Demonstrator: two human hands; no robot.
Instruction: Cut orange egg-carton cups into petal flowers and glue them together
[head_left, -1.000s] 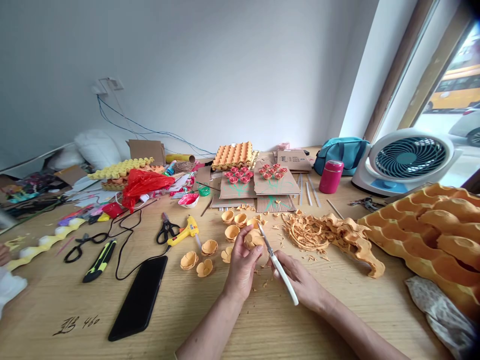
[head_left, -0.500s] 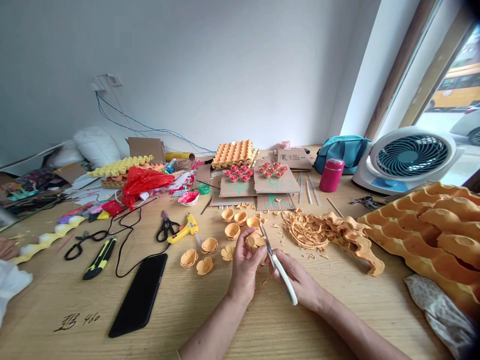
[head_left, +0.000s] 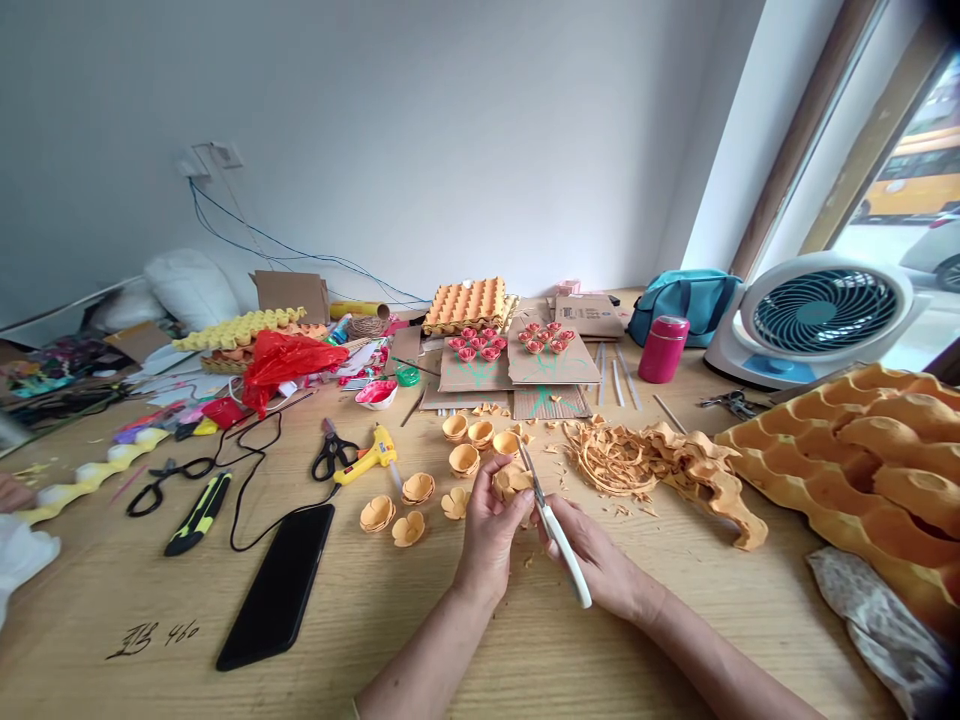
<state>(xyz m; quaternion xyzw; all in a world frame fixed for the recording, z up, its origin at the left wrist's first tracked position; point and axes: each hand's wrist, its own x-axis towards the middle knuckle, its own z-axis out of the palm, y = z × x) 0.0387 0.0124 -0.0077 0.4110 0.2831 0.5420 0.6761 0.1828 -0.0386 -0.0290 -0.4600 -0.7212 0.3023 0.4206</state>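
Between the fingers of my left hand (head_left: pixel 487 535) is an orange egg-carton cup (head_left: pixel 511 482), its edge turned toward my right. My right hand (head_left: pixel 589 555) grips white-handled scissors (head_left: pixel 561 550), whose blades lie against the cup's right side. Left of my hands, several petal-cut cups (head_left: pixel 409 531) rest on the table, some nested together. Uncut-looking round cups (head_left: pixel 464 461) stand just beyond. To the right lies a heap of curled carton trimmings (head_left: pixel 611 462), with small scraps scattered near it.
A black phone (head_left: pixel 277 590), a utility knife (head_left: pixel 199 515), a yellow glue gun (head_left: pixel 369 458) and black scissors (head_left: pixel 331 452) lie to the left. Large egg trays (head_left: pixel 847 450) sit at right, near a fan (head_left: pixel 821 315). Cardboard with red flowers (head_left: pixel 472 375) is behind. Another person's hand (head_left: pixel 15 493) shows far left.
Very little differs. The scissors' handle has shifted slightly left, while both hands keep their hold at nearly the same spot. The view has moved a touch.
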